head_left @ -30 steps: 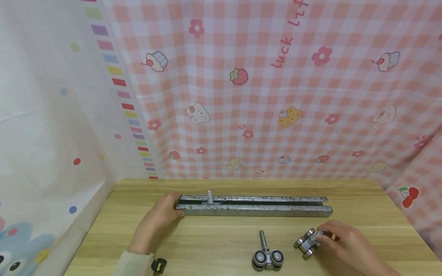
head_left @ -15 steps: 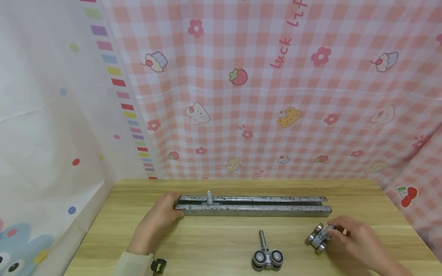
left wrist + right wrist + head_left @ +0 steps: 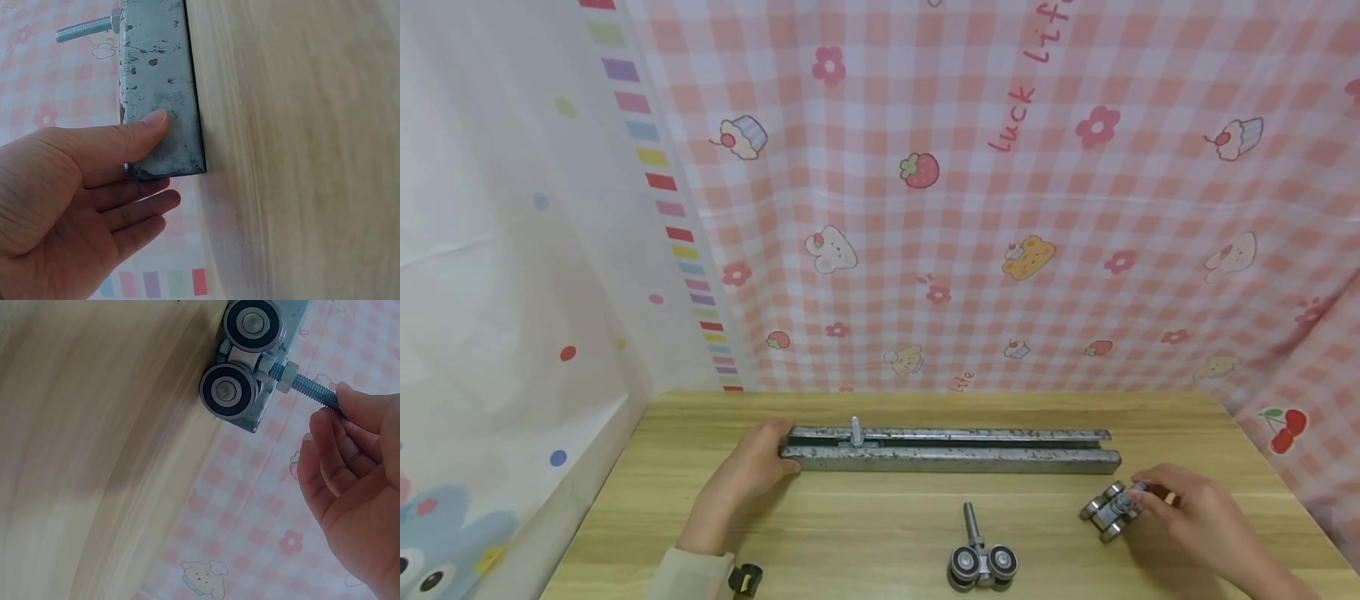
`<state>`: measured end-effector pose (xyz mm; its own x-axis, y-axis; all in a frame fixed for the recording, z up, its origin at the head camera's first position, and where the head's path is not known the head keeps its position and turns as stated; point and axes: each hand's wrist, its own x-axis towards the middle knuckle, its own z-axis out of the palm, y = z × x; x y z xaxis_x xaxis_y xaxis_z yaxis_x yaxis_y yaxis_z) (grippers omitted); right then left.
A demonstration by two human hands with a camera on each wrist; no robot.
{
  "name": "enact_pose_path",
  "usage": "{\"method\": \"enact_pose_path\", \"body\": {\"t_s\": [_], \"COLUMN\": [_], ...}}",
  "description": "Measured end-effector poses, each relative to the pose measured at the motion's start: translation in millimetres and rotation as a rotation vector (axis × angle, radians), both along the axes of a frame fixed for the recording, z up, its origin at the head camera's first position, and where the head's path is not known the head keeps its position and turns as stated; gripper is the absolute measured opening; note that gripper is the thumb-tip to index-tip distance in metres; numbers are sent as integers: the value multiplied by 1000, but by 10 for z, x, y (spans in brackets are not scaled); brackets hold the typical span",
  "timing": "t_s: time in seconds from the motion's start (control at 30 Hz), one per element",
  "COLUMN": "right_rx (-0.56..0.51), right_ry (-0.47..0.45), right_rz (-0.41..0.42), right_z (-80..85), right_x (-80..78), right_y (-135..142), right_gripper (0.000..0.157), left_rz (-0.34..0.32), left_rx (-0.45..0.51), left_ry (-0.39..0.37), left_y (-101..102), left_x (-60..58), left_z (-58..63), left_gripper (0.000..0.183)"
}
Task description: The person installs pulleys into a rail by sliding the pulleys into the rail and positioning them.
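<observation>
A scuffed grey steel channel track [image 3: 955,461] lies lengthwise on the table, slot facing up. My left hand [image 3: 756,458] grips its left end; in the left wrist view the thumb [image 3: 147,131] presses the track's side wall. A trolley's threaded bolt [image 3: 856,432] stands up out of the slot near that end. My right hand [image 3: 1198,504] pinches the bolt [image 3: 315,392] of a second roller trolley [image 3: 1105,510], between thumb and fingers. Its wheels [image 3: 226,391] are just in front of the track's right end. A third roller trolley [image 3: 982,565] rests nearer the front, bolt pointing away.
The wooden table [image 3: 850,525] ends at the back against a pink checked cloth [image 3: 970,200]. A white dotted cloth [image 3: 550,275] hangs on the left. A small black object [image 3: 745,578] sits beside the left sleeve [image 3: 692,575].
My right hand has moved to the right with the trolley it holds, bringing it towards the track's right end. The left hand, the track and the third trolley stay put.
</observation>
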<state>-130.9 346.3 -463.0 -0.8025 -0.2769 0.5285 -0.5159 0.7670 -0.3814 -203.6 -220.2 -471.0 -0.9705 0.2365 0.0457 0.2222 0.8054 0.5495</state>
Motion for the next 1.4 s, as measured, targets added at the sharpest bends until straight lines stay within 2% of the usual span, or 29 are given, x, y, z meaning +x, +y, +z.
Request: {"method": "enact_pose_path", "body": {"t_s": [0.13, 0.3, 0.5, 0.7, 1.0, 1.23, 1.4], "right_rx": [23, 36, 44, 45, 58, 49, 58], "right_ry": [-11, -15, -35, -46, -102, -63, -99], "right_rz": [-40, -76, -103, -107, -166, -176, -215], "right_z": [12, 21, 32, 41, 7, 21, 39], "right_x": [-16, -37, -68, -111, -209, -279, -320], "right_y": [53, 113, 192, 280, 430, 513, 588], "right_gripper": [31, 28, 28, 26, 23, 22, 20], "left_rz": [-3, 5, 4, -2, -3, -3, 1], "left_rx": [-8, 7, 2, -2, -2, 0, 4], "left_ry": [9, -14, 12, 26, 34, 38, 22], "left_y": [-1, 4, 12, 6, 12, 13, 9], "left_x": [0, 1, -9, -16, -7, 0, 3], "left_z": [0, 3, -2, -8, -15, -8, -3], "left_gripper": [44, 49, 37, 34, 36, 37, 45]}}
